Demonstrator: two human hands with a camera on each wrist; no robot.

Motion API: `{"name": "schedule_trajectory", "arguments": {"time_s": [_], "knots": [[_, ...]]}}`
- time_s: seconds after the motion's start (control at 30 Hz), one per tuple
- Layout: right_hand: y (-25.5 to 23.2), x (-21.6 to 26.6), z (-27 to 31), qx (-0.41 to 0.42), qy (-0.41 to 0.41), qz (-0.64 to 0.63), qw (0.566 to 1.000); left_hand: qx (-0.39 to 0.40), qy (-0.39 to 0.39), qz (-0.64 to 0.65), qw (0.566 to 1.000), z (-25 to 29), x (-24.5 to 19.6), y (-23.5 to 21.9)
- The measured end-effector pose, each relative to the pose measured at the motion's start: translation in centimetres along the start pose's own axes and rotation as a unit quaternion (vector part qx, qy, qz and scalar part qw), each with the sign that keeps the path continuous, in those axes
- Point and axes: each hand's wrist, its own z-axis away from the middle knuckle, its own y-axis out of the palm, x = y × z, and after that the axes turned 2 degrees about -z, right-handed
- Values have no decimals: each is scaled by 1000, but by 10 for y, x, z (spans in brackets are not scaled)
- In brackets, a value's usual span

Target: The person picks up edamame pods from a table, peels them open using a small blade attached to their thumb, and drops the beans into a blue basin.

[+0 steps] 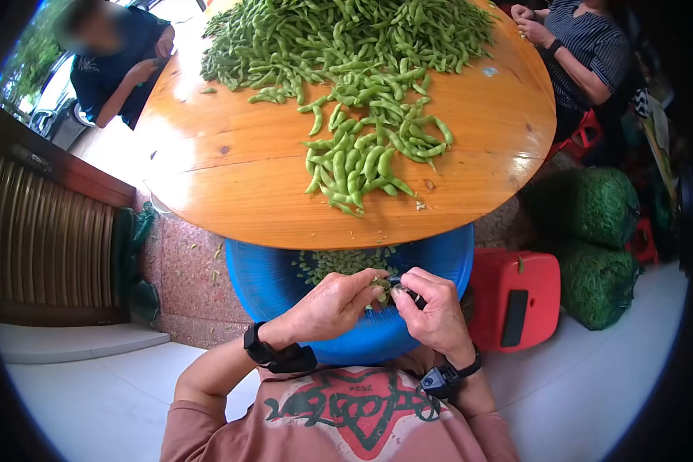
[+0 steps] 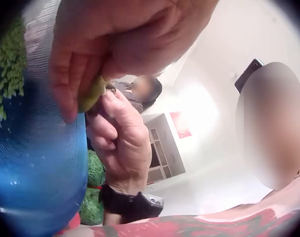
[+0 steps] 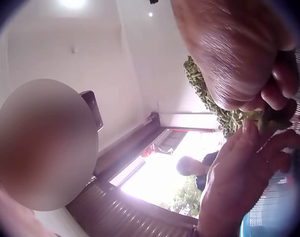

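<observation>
- While a brown slatted shutter (image 1: 35, 231) lines the far left, a person in a dark top (image 1: 119, 73) keeps both hands together beside the table
- Across the wooden table (image 1: 231, 189), green pods (image 1: 346, 38) lie heaped at the far side, with a looser trail running toward the near edge
- Below that edge, a blue basin (image 1: 362, 346) holds loose pale-green beans (image 1: 323, 266), lying mostly beyond the hands
- Over the basin, the left hand (image 1: 339, 299) curls its fingers and pinches a green pod (image 1: 380, 290) with the fingertips, the grip nearly closed
- Between the two hands, the pod sits above the basin, partly covered by fingers
- Meeting it from the other side, the right hand (image 1: 436, 309) bends its fingers inward, thumb and fingertips closed on the pod's end; a dark item (image 1: 414, 297) shows at its fingers, too small to identify
- Right of the basin, a red stool (image 1: 543, 300) lies near two stacked green mesh sacks (image 1: 593, 285)
- At upper right, a person in a striped top (image 1: 593, 46) sits by the table, hands raised near its edge
</observation>
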Motion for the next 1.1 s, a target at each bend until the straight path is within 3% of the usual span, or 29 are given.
{"name": "schedule_trajectory", "arguments": {"time_s": [0.07, 0.1, 0.17, 0.2, 0.23, 0.33, 0.47, 0.53, 0.57, 0.63, 0.67, 0.73, 0.77, 0.83, 0.87, 0.9, 0.97, 1.03, 1.1], "knots": [[7, 2, -1, -63, -23, 47, 997, -21, -18, 223, 974, -1, 2, 9], [14, 4, -2, -61, -23, 49, 997, -23, -16, 225, 974, -2, 4, 12], [33, 2, -4, -168, -104, 147, 969, -60, -14, 480, 875, -8, 6, 24], [38, 0, -7, -182, -120, 179, 959, -77, 2, 541, 838, -14, 11, 30], [42, 1, -8, -181, -122, 181, 959, -78, 4, 541, 837, -19, 14, 37], [55, 3, -5, -176, -89, 281, 939, -140, -18, 622, 770, -23, 9, 43], [62, -5, -5, -171, -106, 294, 934, -227, 9, 544, 808, -34, 19, 57], [60, -5, -5, -191, -113, 278, 934, -200, -14, 659, 725, -33, 12, 59], [59, -3, -6, -191, -113, 279, 934, -199, -15, 660, 725, -34, 15, 63], [53, 0, -8, -222, -134, 261, 930, -161, 7, 715, 681, -37, 21, 70], [50, -1, -10, -223, -134, 262, 929, -161, 8, 715, 681, -38, 24, 71], [38, -5, -12, -214, -140, 163, 953, -171, 8, 641, 748, -34, 16, 63], [30, -3, -13, -201, -103, 106, 968, -171, 7, 641, 748, -30, 12, 57], [17, -13, -8, -124, 82, -76, 986, -98, -34, 543, 833, -22, 7, 45], [11, -11, -6, -95, 164, -265, 946, -86, -28, 538, 838, -26, 13, 44], [7, -14, -7, -95, 164, -265, 946, -85, -28, 538, 838, -25, 15, 39], [-2, -19, -5, -25, 203, -426, 881, 20, -44, 480, 876, -23, 17, 22], [-1, -18, -2, -21, 212, -435, 875, 46, -51, 463, 884, -22, 17, 14], [2, -14, 0, -46, 193, -287, 937, 58, -29, 504, 861, -22, 19, 13]]}}
